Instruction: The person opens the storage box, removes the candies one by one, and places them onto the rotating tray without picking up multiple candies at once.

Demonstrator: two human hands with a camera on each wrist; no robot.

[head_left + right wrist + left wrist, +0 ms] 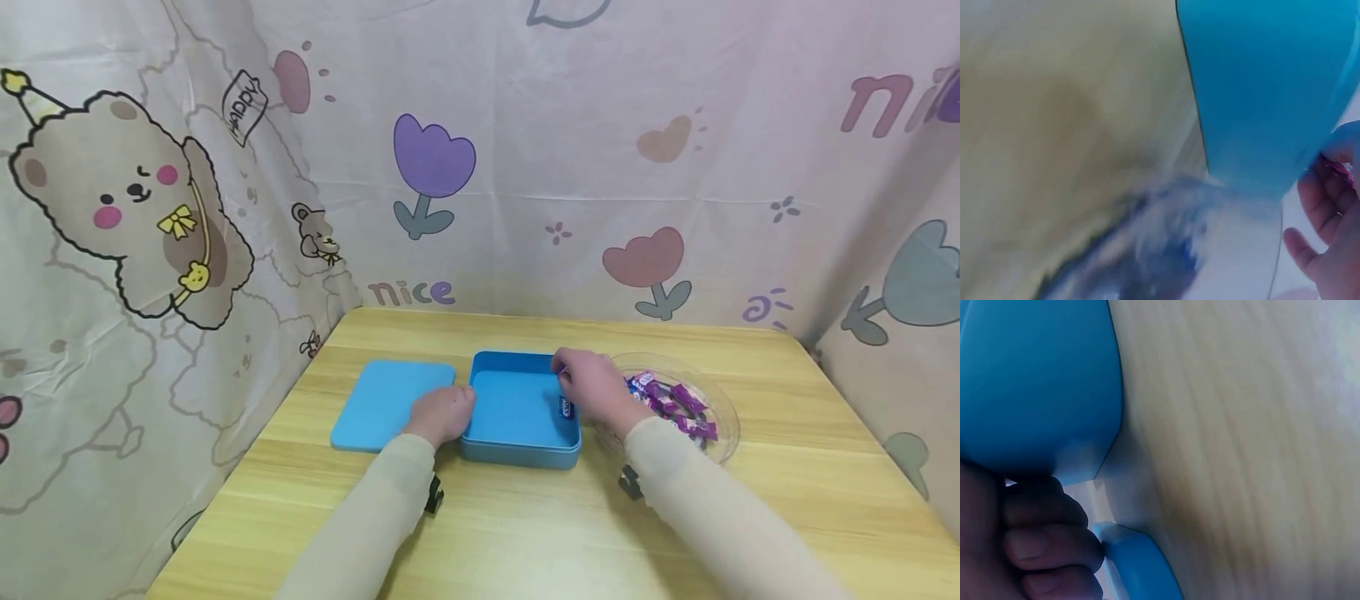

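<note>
A blue square box (517,452) stands uncovered on the table. At its left wall, my left hand (444,412) grips the edge with curled fingers (1054,544). My right hand (596,385) is over the box's right side, pinching a small wrapped candy (1340,170) in a pink-purple wrapper, mostly hidden by the fingers. Inside the box, along the right wall, lies a dark purple wrapped candy (567,407). Just right of the box, partly behind my right forearm, a clear round dish (729,417) holds several purple wrapped candies (686,400).
A flat blue lid (386,400) lies on the wooden table (525,533) left of the box, close to my left hand. Patterned cloth (525,167) hangs behind the table and along both sides.
</note>
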